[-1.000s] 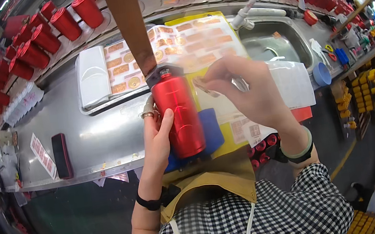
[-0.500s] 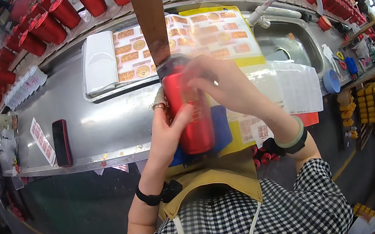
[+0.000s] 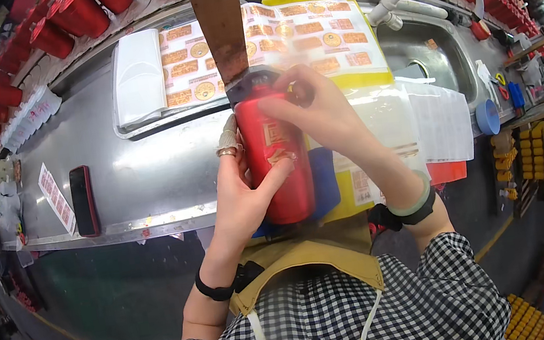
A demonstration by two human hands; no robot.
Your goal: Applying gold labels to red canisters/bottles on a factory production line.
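A red bottle (image 3: 282,193) with gold characters on its front leans toward me, its dark top end against a brown upright post (image 3: 219,28). My left hand (image 3: 241,198) wraps round its left side, a white covering on one finger and the thumb pressed over the lower gold marking (image 3: 279,157). At the bottle's shoulder is my right hand (image 3: 323,110), thumb and fingers drawn together against the red surface. Whatever those fingertips pinch is too blurred to make out. A blue cloth or pad (image 3: 324,180) shows behind the bottle.
Sheets of gold-printed stickers (image 3: 330,40) lie on a tray beyond the hands. A phone (image 3: 83,201) and a sticker strip (image 3: 56,200) rest on the metal counter at left. A sink (image 3: 429,54) with a curved tap is at right. Red canisters (image 3: 87,15) line the conveyor behind.
The right hand has shifted slightly up and left at the bottle's shoulder. Gold characters show more clearly now. The left hand keeps its hold, and the whole view has shifted a little.
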